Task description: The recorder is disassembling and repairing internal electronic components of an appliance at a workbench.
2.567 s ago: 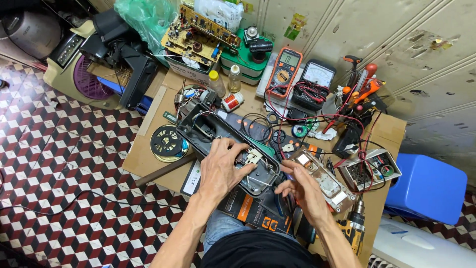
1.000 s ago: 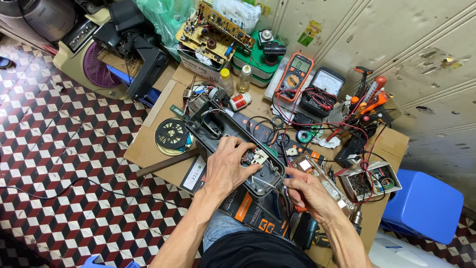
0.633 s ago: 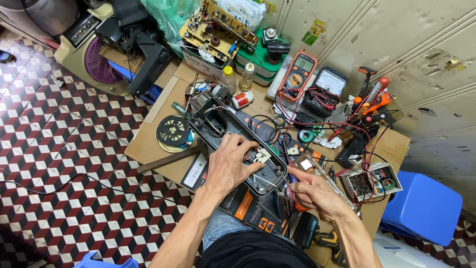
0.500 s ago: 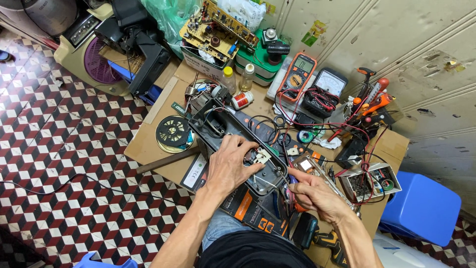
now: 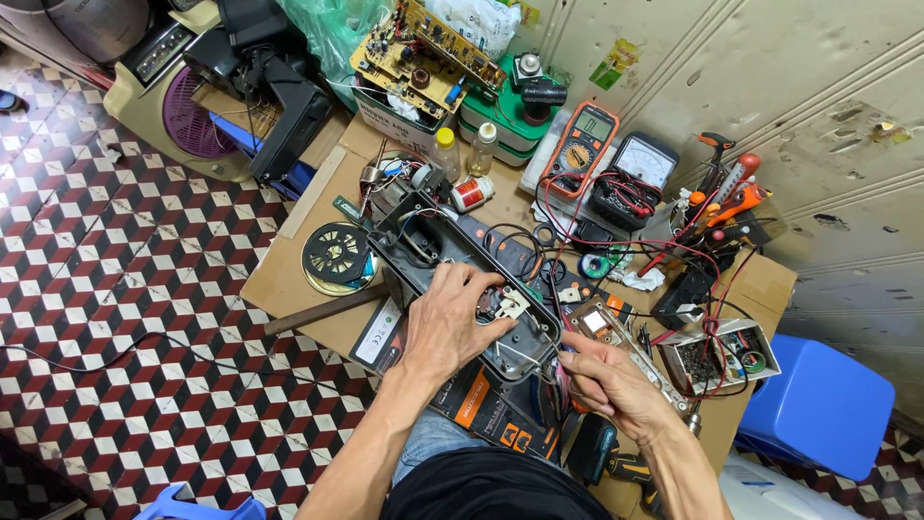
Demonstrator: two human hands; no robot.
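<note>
Left fingers [image 5: 478, 281]: spread and curled, pressing down on the open black housing [image 5: 462, 289]; clamped on nothing, just bracing it flat.
Left hand [image 5: 448, 323]: same spot on the housing as a moment ago; no shift worth noting.
Right fingers [image 5: 570, 349]: pinched together at the housing's near end, on what looks like a thin wire or small tool; too small to tell which.
Right hand [image 5: 616, 385]: has drawn in toward the housing's end over the last seconds and turned slightly; earlier it sat lower, nearer the bench's front edge.
Meaning: judging by this, the work has settled on the near end of the housing, the left hand steadying, the right doing the fine part.
Housing position: lies diagonally across the middle of the bench [image 5: 289, 279], its far end toward the back left, its near end at the front.
White connector [image 5: 510, 306]: inside the housing, just beside the left fingertips.
Around: black spool [image 5: 337, 255] near the left edge; orange multimeter [image 5: 579, 146] and analogue meter [image 5: 643, 162] at the back edge; small open box of parts [image 5: 722, 354] toward the right edge; blue stool [image 5: 818, 404] on the floor past the right corner.
In the way: red and black leads [image 5: 597, 207] loop across the bench just behind the housing, and a small display board [image 5: 597, 323] sits just beside the right hand; both crowd it.
</note>
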